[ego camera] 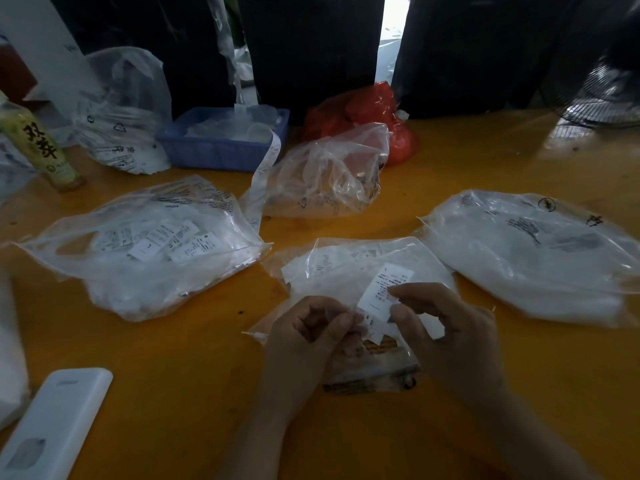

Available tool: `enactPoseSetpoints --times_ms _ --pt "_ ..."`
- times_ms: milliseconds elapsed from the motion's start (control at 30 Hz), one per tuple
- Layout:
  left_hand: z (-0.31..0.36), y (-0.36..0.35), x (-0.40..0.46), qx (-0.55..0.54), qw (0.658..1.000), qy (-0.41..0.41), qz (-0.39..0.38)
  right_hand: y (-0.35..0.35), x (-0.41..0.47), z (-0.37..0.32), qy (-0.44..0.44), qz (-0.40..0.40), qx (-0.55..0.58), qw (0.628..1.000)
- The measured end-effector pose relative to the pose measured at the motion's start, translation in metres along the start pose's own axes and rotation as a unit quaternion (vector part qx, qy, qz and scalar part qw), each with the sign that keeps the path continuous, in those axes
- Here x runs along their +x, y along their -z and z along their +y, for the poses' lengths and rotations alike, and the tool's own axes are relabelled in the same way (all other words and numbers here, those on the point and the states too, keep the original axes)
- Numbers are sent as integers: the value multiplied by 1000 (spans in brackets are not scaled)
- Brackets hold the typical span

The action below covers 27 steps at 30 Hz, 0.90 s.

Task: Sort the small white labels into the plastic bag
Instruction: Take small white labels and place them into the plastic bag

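Both my hands are low in the middle of the view, over a clear plastic bag (349, 268) that lies flat on the yellow table (180, 368). My right hand (446, 327) pinches a small white printed label (384, 289) between thumb and fingers. My left hand (311, 330) pinches the lower end of the same label or a second one beside it; I cannot tell which. More white labels show through the bag under my hands.
A fuller clear bag of labels (149, 247) lies to the left, and another full bag (533, 254) to the right. Behind are a crumpled clear bag (329, 174), a label strip (263, 178), a blue tray (221, 147), a red bag (370, 112), a bottle (41, 143). A white device (55, 424) lies near left.
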<state>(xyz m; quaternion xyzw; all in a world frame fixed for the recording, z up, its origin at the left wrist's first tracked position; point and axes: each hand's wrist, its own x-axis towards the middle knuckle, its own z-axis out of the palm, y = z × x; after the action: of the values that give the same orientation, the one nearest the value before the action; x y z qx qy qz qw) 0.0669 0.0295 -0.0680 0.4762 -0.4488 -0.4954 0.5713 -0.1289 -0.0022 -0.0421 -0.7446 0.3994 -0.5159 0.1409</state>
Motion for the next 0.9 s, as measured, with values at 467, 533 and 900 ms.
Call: enactPoseSetpoints --times_ms 467,533,900 --pt "-2 -1 -1 54 998 -5 -31 -2 8 -21 -182 7 175 968" --pt "-1 -2 -1 83 996 -10 -31 0 13 -23 -171 -11 167 971" --pt "-5 -3 0 85 996 1 -11 1 14 -29 -171 -64 103 978"
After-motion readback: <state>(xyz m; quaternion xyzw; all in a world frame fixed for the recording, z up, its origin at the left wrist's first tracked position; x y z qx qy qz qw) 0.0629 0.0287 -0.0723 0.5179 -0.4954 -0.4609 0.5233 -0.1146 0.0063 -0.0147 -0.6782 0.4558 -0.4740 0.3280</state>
